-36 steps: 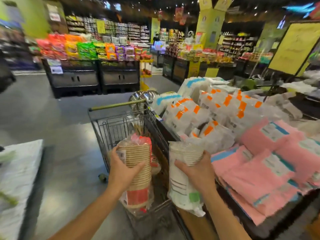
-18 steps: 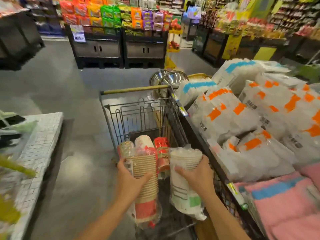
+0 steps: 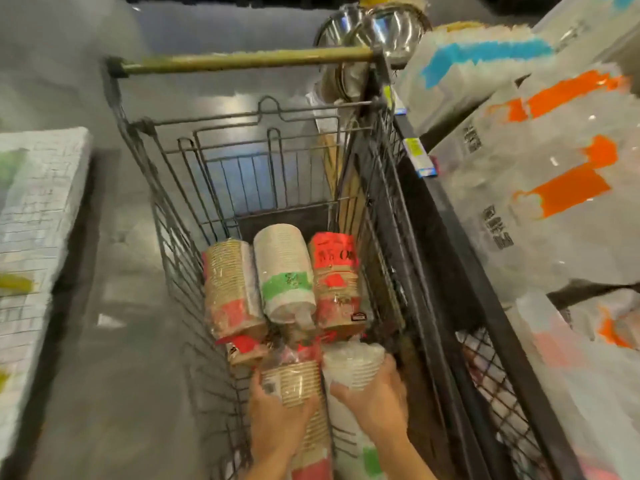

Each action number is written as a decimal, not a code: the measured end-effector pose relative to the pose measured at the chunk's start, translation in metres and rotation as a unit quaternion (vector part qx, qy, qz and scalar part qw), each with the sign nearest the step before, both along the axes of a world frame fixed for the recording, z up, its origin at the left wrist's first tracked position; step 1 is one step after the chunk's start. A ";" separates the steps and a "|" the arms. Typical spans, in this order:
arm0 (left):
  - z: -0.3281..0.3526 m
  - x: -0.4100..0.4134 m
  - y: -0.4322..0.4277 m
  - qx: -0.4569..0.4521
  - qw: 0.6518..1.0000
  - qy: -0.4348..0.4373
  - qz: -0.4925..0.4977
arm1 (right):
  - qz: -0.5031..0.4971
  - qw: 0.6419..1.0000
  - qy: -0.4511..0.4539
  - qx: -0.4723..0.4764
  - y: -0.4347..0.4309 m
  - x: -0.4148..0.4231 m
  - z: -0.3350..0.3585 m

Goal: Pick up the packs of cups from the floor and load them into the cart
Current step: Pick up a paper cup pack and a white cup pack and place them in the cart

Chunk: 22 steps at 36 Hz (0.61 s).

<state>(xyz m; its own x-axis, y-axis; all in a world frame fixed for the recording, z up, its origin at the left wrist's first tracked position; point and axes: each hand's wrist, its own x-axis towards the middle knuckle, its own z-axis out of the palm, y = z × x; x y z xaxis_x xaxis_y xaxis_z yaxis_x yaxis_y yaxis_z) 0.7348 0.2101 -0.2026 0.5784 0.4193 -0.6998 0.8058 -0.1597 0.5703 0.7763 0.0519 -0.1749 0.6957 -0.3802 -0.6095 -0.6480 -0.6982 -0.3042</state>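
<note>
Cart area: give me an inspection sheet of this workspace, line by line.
Surface: wire cart, basket partly filled; grey floor around it.
Job's things: three cup packs lying in the cart, brown pack, white pack, red-labelled pack; two more held above.
Clutter: steel bowls beyond the handle.
Grips: left hand on brown cup pack; right hand on white cup pack.
Cables: nothing seen.
Surroundings: bagged goods on the right.

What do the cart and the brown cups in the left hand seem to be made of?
The cart looks like dull grey metal wire: thin welded bars form an open grid. The brown cups in the left hand look like ridged kraft paper, matte and tan, wrapped in clear glossy plastic film, probably, given the glare.
</note>
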 end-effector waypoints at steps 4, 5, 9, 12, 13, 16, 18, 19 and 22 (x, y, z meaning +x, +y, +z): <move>-0.046 0.017 -0.019 0.002 0.997 0.072 -0.007 | -0.044 0.998 0.043 0.021 -0.007 0.021 -0.053; -0.059 0.021 -0.024 -0.005 0.997 0.074 -0.010 | -0.047 0.998 0.033 0.034 -0.010 0.023 -0.064; -0.094 0.036 -0.040 -0.053 0.997 0.042 -0.030 | -0.052 0.993 -0.020 0.104 -0.025 0.025 -0.102; -0.113 0.034 -0.041 -0.063 0.996 0.048 -0.036 | -0.036 0.994 -0.042 0.092 -0.028 0.025 -0.117; -0.113 0.035 -0.040 -0.061 0.996 0.051 -0.042 | -0.008 0.997 -0.045 0.066 -0.028 0.025 -0.118; -0.107 0.038 -0.037 -0.050 0.994 0.063 -0.073 | 0.013 0.998 -0.054 0.030 -0.025 0.021 -0.113; -0.100 0.042 -0.038 -0.035 0.992 0.075 -0.098 | 0.016 0.994 -0.103 0.007 -0.021 0.019 -0.112; -0.099 0.044 -0.040 -0.029 0.991 0.078 -0.101 | 0.017 0.992 -0.122 0.013 -0.021 0.016 -0.114; -0.096 0.047 -0.044 -0.023 0.992 0.082 -0.093 | 0.056 0.987 -0.144 -0.036 -0.022 0.010 -0.127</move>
